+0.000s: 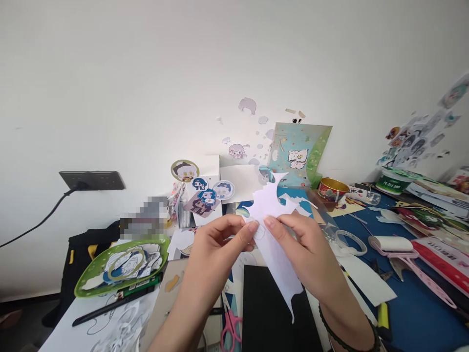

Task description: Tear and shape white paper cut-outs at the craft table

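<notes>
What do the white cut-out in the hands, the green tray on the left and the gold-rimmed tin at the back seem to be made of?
White cut-out: thin paper or sticker backing, matte; it bends and has scissor-cut jagged edges, pinched by the left hand and right hand.
Green tray: likely plastic, glossy, slightly see-through at the rim.
Tin: probably metal, with a shiny gold rim and red side.
</notes>
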### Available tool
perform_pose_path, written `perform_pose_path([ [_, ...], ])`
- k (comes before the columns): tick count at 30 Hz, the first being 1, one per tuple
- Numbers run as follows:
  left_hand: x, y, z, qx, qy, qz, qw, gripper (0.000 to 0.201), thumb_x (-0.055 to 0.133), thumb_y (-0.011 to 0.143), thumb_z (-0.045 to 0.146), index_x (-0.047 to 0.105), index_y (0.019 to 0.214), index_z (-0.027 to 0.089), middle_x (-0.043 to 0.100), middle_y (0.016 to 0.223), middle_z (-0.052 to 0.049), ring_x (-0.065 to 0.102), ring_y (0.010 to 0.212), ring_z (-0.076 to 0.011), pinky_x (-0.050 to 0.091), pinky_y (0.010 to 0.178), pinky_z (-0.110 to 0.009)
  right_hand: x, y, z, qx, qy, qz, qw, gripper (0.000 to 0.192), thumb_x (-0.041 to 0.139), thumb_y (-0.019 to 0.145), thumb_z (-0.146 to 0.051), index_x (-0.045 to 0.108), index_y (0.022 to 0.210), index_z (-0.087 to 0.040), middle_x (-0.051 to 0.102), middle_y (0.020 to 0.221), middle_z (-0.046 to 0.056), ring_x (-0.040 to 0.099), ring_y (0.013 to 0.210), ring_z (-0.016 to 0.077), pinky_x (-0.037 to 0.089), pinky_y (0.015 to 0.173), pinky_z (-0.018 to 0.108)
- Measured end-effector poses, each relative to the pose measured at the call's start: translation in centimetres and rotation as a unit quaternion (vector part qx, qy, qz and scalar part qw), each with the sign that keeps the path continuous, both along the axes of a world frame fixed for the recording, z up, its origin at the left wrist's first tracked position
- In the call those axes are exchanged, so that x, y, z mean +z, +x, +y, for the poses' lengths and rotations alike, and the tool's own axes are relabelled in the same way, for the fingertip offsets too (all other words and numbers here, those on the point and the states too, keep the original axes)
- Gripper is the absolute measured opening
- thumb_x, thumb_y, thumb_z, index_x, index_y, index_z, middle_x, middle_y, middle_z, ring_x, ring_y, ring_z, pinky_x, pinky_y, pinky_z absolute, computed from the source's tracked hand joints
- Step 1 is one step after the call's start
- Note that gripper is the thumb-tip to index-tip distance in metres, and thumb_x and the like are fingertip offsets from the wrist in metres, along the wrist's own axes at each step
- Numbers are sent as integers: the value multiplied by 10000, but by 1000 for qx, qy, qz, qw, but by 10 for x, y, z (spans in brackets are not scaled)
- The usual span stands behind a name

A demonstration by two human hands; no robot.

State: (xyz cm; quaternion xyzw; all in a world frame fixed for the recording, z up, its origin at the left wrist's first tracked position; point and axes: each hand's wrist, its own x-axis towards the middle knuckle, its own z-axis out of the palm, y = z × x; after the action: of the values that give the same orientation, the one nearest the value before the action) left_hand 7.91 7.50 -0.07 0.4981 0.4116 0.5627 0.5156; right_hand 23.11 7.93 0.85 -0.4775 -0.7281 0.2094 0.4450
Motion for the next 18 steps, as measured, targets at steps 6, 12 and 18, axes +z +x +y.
perform_pose_path([
  [6,1,-1,0,-3,-7,-20,1000,161,744,714,286,663,642,166,613,637,29,566,620,-75,485,622,-160,-1,0,0,10,-8,6,1000,365,448,917,-379,459,602,-195,460,609,-22,418,616,127,316,583,269],
  [12,5,1,1,-1,-13,-29,1000,154,754,697,261,661,635,156,621,612,26,572,603,-77,488,612,-165,-1,1,2,12,-9,2,1000,391,439,924,-382,411,584,-191,445,592,-31,412,602,117,318,581,263],
  [18,3,2,1,-1,-21,-48,999,160,794,630,204,639,643,170,615,552,43,579,560,-83,494,585,-178,-1,0,5,-17,8,-23,1000,402,433,922,-375,362,571,-192,417,585,-26,409,628,132,313,603,278],
])
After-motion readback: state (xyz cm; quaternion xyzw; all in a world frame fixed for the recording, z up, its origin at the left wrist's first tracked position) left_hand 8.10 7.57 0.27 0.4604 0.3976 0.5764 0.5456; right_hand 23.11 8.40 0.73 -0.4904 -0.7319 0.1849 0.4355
